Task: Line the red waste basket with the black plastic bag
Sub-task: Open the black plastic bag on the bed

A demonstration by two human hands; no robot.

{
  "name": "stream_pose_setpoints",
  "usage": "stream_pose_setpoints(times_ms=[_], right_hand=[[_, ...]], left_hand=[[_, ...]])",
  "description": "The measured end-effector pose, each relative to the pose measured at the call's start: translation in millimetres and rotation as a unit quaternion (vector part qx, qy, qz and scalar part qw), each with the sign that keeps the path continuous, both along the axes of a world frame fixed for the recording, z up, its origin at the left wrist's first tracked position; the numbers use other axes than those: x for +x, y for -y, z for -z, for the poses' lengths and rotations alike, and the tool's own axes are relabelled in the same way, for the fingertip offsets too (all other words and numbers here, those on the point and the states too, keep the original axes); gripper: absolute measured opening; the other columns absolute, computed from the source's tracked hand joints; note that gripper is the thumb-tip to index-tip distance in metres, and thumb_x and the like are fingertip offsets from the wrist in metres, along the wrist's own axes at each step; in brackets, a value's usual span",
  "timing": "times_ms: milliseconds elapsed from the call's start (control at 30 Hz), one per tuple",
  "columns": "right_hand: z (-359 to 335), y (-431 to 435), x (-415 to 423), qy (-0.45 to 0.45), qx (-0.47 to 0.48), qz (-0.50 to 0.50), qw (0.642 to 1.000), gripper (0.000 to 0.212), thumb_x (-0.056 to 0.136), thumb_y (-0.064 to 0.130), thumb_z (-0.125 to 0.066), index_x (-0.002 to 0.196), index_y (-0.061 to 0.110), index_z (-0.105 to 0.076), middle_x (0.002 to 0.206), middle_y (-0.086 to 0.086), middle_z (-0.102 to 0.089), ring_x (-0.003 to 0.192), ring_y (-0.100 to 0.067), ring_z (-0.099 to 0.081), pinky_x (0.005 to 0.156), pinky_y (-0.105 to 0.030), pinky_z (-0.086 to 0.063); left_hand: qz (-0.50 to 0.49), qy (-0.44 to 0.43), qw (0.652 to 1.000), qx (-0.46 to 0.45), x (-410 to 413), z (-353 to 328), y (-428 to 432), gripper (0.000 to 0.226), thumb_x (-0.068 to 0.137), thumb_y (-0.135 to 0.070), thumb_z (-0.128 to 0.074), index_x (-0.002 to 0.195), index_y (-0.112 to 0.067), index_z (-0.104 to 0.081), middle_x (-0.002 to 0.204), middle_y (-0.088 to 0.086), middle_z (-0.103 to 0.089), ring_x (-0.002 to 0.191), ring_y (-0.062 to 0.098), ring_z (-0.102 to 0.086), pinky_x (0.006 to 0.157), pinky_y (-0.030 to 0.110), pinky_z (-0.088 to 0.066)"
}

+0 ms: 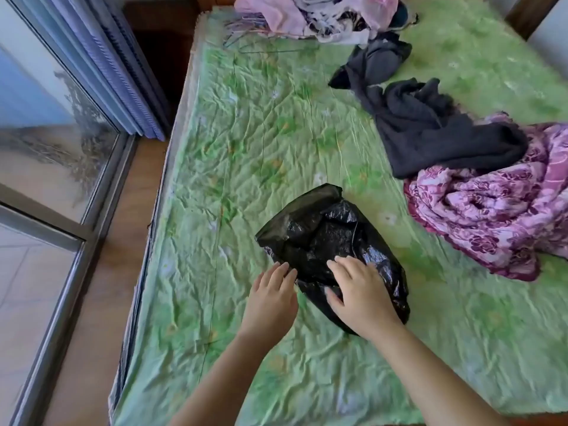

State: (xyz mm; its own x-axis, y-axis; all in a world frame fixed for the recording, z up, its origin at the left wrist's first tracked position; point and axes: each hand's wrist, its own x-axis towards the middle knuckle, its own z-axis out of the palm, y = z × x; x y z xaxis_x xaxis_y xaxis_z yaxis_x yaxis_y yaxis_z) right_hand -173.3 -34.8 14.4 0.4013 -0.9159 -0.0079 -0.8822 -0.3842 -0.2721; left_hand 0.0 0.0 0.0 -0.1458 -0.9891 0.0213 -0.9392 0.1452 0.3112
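Observation:
A crumpled black plastic bag (325, 235) lies on the green bed sheet (246, 142), near the middle of the view. My right hand (359, 293) rests flat on the bag's near end, fingers spread, thumb tucked against the plastic. My left hand (272, 298) is just left of it, fingers apart, fingertips touching the bag's near left edge. Neither hand has closed around the plastic. No red waste basket is in view.
Dark clothes (430, 130) and a purple floral blanket (498, 210) lie at the right of the bed. A pile of pink and patterned laundry (322, 16) sits at the far end. A glass sliding door (55, 142) and wood floor (101, 272) run along the left.

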Motion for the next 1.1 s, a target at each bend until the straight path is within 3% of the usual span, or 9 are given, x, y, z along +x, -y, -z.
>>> stream_pose_setpoints(times_ms=[100,267,433,567,633,700,867,1000,1100], right_hand=[[41,18,2,-0.022,0.01,-0.017,1.0,0.045,0.072,0.024,-0.072,0.11,0.004,-0.06,0.109,-0.014,-0.064,0.105,-0.032,-0.059,0.087,-0.055,-0.046],[108,28,6,-0.035,0.112,-0.018,0.993,0.054,0.086,0.036,-0.053,0.132,0.009,-0.041,0.136,-0.012,-0.046,0.128,-0.027,-0.038,0.106,-0.05,-0.026],[155,25,8,-0.044,0.164,-0.002,0.985,0.063,0.086,0.047,-0.046,0.138,0.014,-0.029,0.143,-0.005,-0.037,0.134,-0.019,-0.029,0.11,-0.043,-0.018],[172,25,4,-0.033,0.168,0.012,0.985,0.055,0.078,0.03,-0.066,0.125,0.007,-0.048,0.125,-0.01,-0.055,0.12,-0.027,-0.048,0.103,-0.048,-0.034],[174,26,1,-0.01,0.155,0.018,0.988,0.042,0.072,0.015,-0.072,0.111,0.005,-0.059,0.106,-0.011,-0.064,0.102,-0.029,-0.059,0.091,-0.046,-0.046],[171,28,-3,0.027,0.149,0.028,0.988,0.029,0.072,0.005,-0.071,0.1,0.004,-0.063,0.095,-0.009,-0.067,0.09,-0.028,-0.063,0.078,-0.041,-0.051],[147,38,-17,0.117,0.145,0.039,0.982,0.021,0.076,-0.003,-0.063,0.096,0.003,-0.063,0.093,-0.009,-0.065,0.089,-0.027,-0.061,0.074,-0.039,-0.051],[111,47,-30,0.171,0.131,0.034,0.976,0.021,0.076,-0.003,-0.062,0.095,0.006,-0.062,0.091,-0.006,-0.064,0.088,-0.023,-0.06,0.073,-0.032,-0.049],[78,49,-40,0.193,0.113,0.032,0.974,0.022,0.076,-0.003,-0.063,0.094,0.009,-0.062,0.091,-0.002,-0.063,0.087,-0.016,-0.059,0.071,-0.022,-0.045]], left_hand=[[-0.002,0.009,1.0,-0.004,-2,34,17,0.046,0.063,-0.01,-0.078,0.106,-0.004,-0.065,0.107,0.014,-0.069,0.102,0.031,-0.065,0.082,0.046,-0.054],[0.002,0.002,1.0,0.026,-11,80,36,0.044,0.066,-0.009,-0.076,0.108,-0.002,-0.064,0.111,0.016,-0.068,0.105,0.032,-0.063,0.085,0.046,-0.052],[-0.006,-0.02,0.999,0.048,-21,115,43,0.041,0.066,-0.007,-0.076,0.105,-0.001,-0.065,0.109,0.016,-0.068,0.105,0.034,-0.063,0.084,0.048,-0.053],[-0.029,-0.059,0.993,0.099,-23,132,43,0.041,0.081,-0.01,-0.06,0.121,-0.001,-0.055,0.128,0.017,-0.056,0.124,0.034,-0.048,0.103,0.047,-0.038],[-0.022,-0.05,0.994,0.091,-25,136,44,0.041,0.078,-0.009,-0.064,0.118,-0.001,-0.058,0.124,0.017,-0.06,0.12,0.035,-0.052,0.099,0.048,-0.042],[-0.016,-0.053,0.995,0.078,-29,135,44,0.041,0.075,-0.009,-0.068,0.115,-0.001,-0.06,0.12,0.017,-0.063,0.117,0.036,-0.054,0.097,0.049,-0.044],[0.001,-0.072,0.992,0.104,-39,124,50,0.048,0.087,-0.021,-0.052,0.132,-0.008,-0.043,0.141,0.009,-0.045,0.138,0.028,-0.025,0.114,0.041,-0.016],[0.013,-0.067,0.994,0.084,-49,97,58,0.045,0.08,-0.015,-0.063,0.123,-0.005,-0.053,0.127,0.013,-0.058,0.129,0.034,-0.041,0.107,0.052,-0.027],[0.026,-0.059,0.997,0.041,-56,68,61,0.041,0.07,-0.011,-0.073,0.109,-0.004,-0.062,0.109,0.011,-0.068,0.114,0.032,-0.057,0.096,0.054,-0.044]])
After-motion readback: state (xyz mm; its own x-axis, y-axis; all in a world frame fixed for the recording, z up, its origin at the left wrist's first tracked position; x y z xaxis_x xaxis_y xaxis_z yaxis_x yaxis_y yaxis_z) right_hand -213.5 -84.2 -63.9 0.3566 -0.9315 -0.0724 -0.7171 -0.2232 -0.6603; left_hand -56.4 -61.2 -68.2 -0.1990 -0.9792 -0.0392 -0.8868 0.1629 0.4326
